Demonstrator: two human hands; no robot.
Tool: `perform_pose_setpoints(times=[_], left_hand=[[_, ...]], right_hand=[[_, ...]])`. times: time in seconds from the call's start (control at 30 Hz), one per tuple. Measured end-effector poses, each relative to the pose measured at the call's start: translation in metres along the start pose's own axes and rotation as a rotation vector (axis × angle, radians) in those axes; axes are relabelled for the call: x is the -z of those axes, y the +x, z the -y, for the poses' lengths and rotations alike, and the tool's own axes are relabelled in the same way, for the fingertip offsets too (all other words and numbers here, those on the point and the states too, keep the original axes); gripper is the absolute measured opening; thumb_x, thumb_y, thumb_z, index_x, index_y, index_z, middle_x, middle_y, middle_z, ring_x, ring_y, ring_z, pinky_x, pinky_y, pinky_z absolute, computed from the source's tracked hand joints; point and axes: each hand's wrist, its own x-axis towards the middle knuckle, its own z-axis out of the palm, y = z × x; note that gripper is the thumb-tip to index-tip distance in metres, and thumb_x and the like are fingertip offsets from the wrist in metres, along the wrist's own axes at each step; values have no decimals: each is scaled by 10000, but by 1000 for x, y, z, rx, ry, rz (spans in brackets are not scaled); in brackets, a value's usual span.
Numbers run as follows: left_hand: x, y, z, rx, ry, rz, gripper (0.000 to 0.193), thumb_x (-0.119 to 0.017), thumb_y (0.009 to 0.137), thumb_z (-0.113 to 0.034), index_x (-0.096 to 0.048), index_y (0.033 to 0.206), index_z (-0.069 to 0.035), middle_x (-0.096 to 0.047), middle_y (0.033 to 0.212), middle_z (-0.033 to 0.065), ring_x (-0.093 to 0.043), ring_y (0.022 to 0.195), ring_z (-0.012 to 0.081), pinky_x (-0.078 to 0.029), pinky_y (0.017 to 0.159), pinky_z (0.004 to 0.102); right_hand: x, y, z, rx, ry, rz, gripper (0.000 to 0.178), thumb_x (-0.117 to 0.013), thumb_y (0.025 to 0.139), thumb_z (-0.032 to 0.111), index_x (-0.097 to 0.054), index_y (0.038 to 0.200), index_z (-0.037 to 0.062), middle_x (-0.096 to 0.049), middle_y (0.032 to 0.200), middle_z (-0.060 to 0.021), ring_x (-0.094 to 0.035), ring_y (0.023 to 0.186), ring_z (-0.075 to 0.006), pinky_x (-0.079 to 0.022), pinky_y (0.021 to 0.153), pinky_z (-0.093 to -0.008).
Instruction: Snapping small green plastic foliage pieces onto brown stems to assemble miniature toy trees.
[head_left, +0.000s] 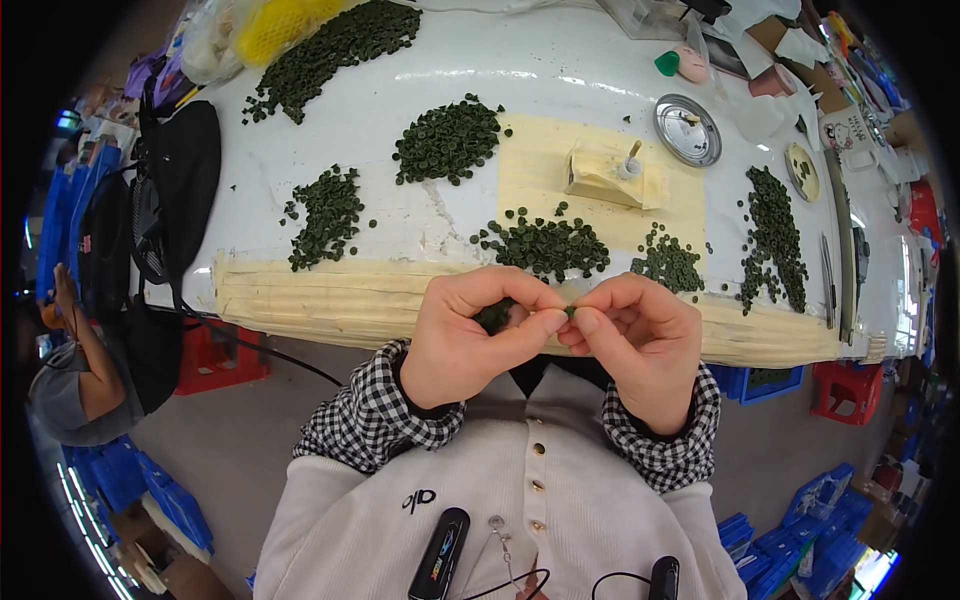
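Note:
My left hand (475, 335) and my right hand (645, 340) meet over the table's near edge, thumbs and fingertips pinched together. Between the fingertips is a small green piece (570, 312), partly covered by them. Dark green pieces (495, 316) also show by the curled fingers of my left hand; whether it holds them is unclear. Just beyond my hands lies a pile of small round dark green pieces (545, 245). A smaller heap (670, 262) of lighter green pieces is beyond my right hand.
More green piles lie at left (328, 218), centre (448, 140), far left (335, 55) and right (772, 240). A tape-wrapped block (612, 178) with an upright peg stands beyond my hands, near a round metal lid (688, 130). A black bag (185, 190) is at left; another person's arm (92, 365) shows there.

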Motion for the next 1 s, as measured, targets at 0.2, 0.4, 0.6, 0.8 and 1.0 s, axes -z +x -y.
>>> perform_pose_setpoints(times=[0.2, 0.4, 0.6, 0.8, 1.0], left_hand=[[-3, 2, 0, 93, -75, -43, 79, -631, 838, -58, -628, 871, 14, -617, 802, 1, -445, 631, 5, -369, 547, 168], [4, 10, -12, 364, -476, -92, 120, -549, 911, -122, -572, 934, -7, -594, 754, 20, -363, 528, 13, -295, 484, 169], [5, 12, -17, 401, -737, -199, 225, -395, 970, -179, -518, 1051, -8, -535, 799, 28, -324, 505, 39, -285, 474, 188], [13, 8, -22, 375, -803, -169, 235, -358, 978, -165, -508, 1069, -9, -558, 800, 49, -357, 519, 50, -304, 495, 200], [23, 0, -8, 342, -959, 40, 243, -364, 987, -216, -523, 1044, -41, -525, 721, 33, -343, 500, 61, -290, 488, 202]], right_hand=[[-1, 4, -4, 4, 32, -28, 95, -573, 863, -16, -571, 944, -65, -641, 879, -102, -639, 789, -124, -535, 714, -226], [3, 5, -1, 88, -31, -133, 120, -562, 882, 12, -556, 980, -57, -635, 878, -93, -639, 777, -131, -529, 693, -235], [3, 4, 0, 85, -45, -180, 109, -556, 883, 9, -548, 968, -59, -630, 869, -92, -642, 782, -139, -530, 699, -239], [5, 4, -2, 124, -11, -171, 100, -553, 874, -18, -546, 966, -56, -630, 865, -95, -644, 781, -139, -533, 702, -240], [6, 2, -2, 122, -33, -181, 146, -555, 856, -50, -567, 1001, -62, -639, 881, -98, -648, 806, -141, -535, 720, -243]])
